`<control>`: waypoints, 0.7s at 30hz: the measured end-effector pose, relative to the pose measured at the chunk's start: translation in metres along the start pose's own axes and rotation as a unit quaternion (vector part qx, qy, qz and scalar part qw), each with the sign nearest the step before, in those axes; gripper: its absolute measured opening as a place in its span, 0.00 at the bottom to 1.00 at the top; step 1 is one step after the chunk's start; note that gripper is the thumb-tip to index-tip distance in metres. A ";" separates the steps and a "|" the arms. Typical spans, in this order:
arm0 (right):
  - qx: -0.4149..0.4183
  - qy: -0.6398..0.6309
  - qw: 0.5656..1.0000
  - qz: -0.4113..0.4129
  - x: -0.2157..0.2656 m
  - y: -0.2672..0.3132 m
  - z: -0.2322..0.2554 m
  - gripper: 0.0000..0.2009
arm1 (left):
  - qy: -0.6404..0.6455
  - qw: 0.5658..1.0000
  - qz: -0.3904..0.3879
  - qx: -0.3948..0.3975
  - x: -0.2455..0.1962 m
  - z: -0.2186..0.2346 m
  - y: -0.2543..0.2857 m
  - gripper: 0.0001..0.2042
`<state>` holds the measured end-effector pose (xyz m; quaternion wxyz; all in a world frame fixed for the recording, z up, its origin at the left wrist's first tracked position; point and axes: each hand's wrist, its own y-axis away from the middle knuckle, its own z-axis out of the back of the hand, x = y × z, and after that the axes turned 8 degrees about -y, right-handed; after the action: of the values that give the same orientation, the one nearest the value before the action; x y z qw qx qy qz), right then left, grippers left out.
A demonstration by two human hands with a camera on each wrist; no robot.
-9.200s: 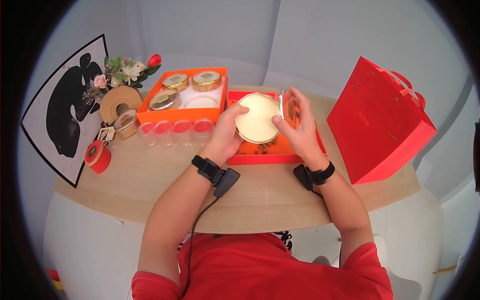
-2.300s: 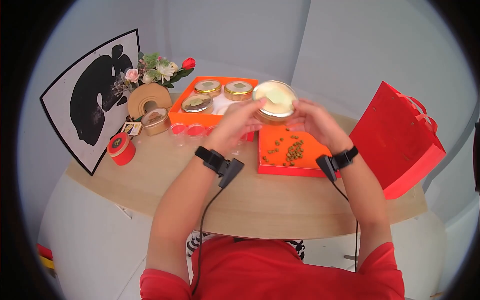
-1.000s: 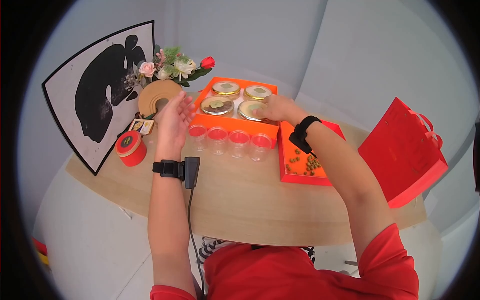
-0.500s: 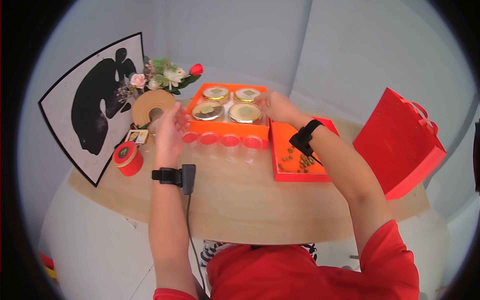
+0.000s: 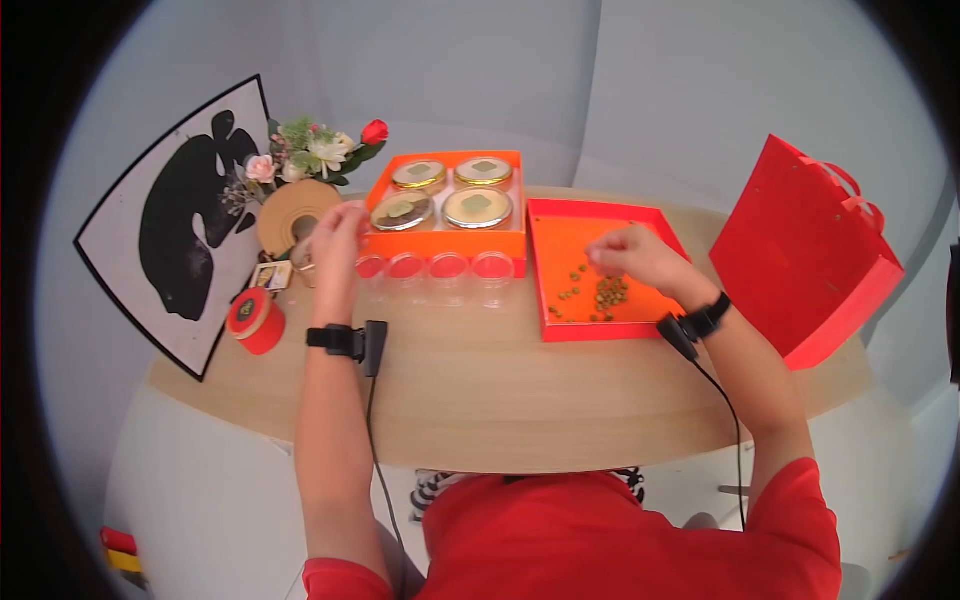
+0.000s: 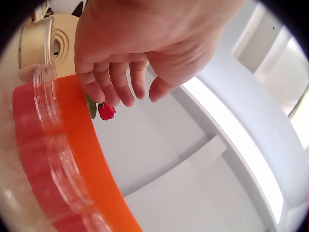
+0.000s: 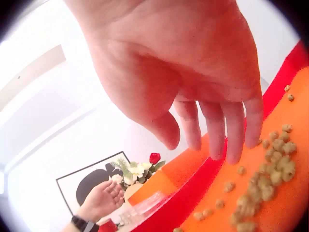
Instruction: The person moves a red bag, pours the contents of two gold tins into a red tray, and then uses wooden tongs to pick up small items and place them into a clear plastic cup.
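In the head view my left hand (image 5: pixel 337 250) hovers at the left front corner of the orange box (image 5: pixel 447 243), its fingers loosely bent and empty in the left wrist view. Four round lidded jars, one of them the near right jar (image 5: pixel 477 208), sit in that box. My right hand (image 5: pixel 645 262) hangs over the shallow red tray (image 5: pixel 610 333) with loosely bent fingers that hold nothing. Below it, small greenish-brown pieces (image 5: pixel 611 292) lie scattered on the tray's orange floor; the right wrist view shows them beside the fingertips (image 7: pixel 234 154).
A row of clear cups with red tops (image 5: pixel 448 267) stands before the orange box. Left are a red round tin (image 5: pixel 256 322), a small picture card (image 5: pixel 272 276), a jar partly behind my left hand, flowers (image 5: pixel 328 152) and a framed picture (image 5: pixel 180 230). A red bag (image 5: pixel 800 260) stands right.
The round jar once held in both hands is now in the orange box's near right place. My right hand has moved from that box to above the tray. My left hand remains near the box's left side.
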<state>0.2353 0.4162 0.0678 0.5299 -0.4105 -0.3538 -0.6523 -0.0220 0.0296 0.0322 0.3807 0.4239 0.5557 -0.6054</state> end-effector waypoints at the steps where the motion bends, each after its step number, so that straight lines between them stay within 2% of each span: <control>1: 0.028 0.016 0.999 0.013 -0.008 0.009 0.000 0.15 | -0.033 0.999 -0.022 0.006 -0.002 -0.004 -0.004 0.14; 3: 0.063 0.012 0.998 0.025 -0.014 0.024 -0.008 0.15 | -0.096 0.993 -0.064 0.018 -0.006 -0.015 -0.015 0.15; 6: 0.074 -0.031 0.997 0.021 -0.014 0.046 -0.016 0.14 | -0.217 0.963 -0.136 0.079 -0.009 -0.031 -0.041 0.23; 9: 0.064 -0.047 0.996 0.034 -0.020 0.050 -0.018 0.15 | -0.353 0.917 -0.111 0.146 -0.020 -0.044 -0.046 0.34; 12: 0.059 -0.086 0.994 0.040 -0.029 0.051 -0.018 0.15 | -0.476 0.830 -0.077 0.281 -0.030 -0.050 -0.055 0.46; 15: 0.055 -0.130 0.989 0.042 -0.032 0.053 -0.020 0.14 | -0.512 0.808 -0.041 0.291 -0.032 -0.059 -0.058 0.52; 18: 0.054 -0.152 0.986 0.044 -0.036 0.051 -0.017 0.14 | -0.555 0.769 -0.048 0.313 -0.014 -0.065 -0.078 0.55; 21: 0.044 -0.166 0.984 0.046 -0.038 0.052 -0.017 0.14 | -0.552 0.770 -0.055 0.315 -0.014 -0.068 -0.083 0.57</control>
<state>0.2871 0.4063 0.0280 0.5109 -0.5053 -0.4460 -0.5337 -0.0880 0.1051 0.0728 0.4331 0.0814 0.0499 -0.8963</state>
